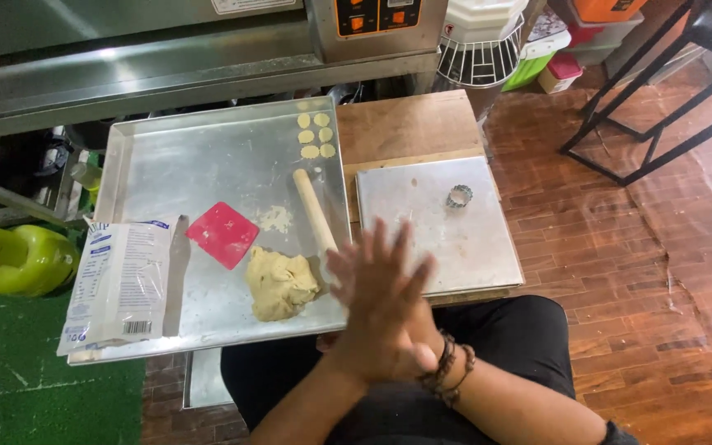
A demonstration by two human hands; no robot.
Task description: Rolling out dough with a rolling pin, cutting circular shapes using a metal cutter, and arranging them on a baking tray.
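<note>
Low in the middle of the frame, nearest the camera, the person's two hands are pressed flat together palm to palm, slightly blurred, above a lap in dark trousers: the left hand point(377, 317) lies on top with fingers spread and pointing up the frame, and the right hand point(348, 268), wearing dark beaded bracelets at the wrist, shows only as fingertips behind it. Neither hand grips anything; whether a bit of dough sits between the palms cannot be told. Just left of the hands, on the lower right part of the large shallow steel baking tray point(175, 156), lies the lump of pale yellow dough point(280, 283), rough and uneven. A light wooden rolling pin point(315, 210) rests on the tray above the dough, slanting up the frame. Left of it lies a red plastic dough scraper point(222, 234), with a few crumbs of dough beside it. In the tray's upper right corner sit six small round yellow dough discs point(316, 135) in close rows. A white paper flour bag point(119, 282) lies flat over the tray's lower left edge. To the right of centre, a smaller flat steel sheet point(438, 247) on a wooden table point(405, 124) holds only a round fluted metal cookie cutter point(458, 196) near its upper edge.
</note>
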